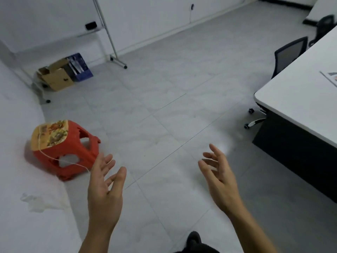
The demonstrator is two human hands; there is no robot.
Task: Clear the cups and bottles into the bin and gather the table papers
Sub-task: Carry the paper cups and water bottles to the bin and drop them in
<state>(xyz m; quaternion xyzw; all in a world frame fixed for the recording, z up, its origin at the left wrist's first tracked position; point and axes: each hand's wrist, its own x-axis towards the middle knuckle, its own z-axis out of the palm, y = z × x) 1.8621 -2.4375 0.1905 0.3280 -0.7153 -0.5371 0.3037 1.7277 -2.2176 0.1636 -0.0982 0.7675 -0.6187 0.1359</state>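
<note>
Both my hands are raised in front of me over the tiled floor, palms facing each other, holding nothing. My left hand [104, 187] has its fingers spread, just right of a red stool. My right hand [219, 177] is open too, fingers apart. At the right stands a white table [295, 99] with a sheet of paper [331, 78] lying near the frame's right edge, only partly in view. No cups, bottles or bin show in this view.
A red plastic stool [63, 148] with a patterned top stands on the left. A cardboard box [56, 76] and blue bag [80, 67] sit by the far wall near a whiteboard stand [113, 44]. Black office chairs [288, 55] line the table. A white surface [21, 179] runs along the left.
</note>
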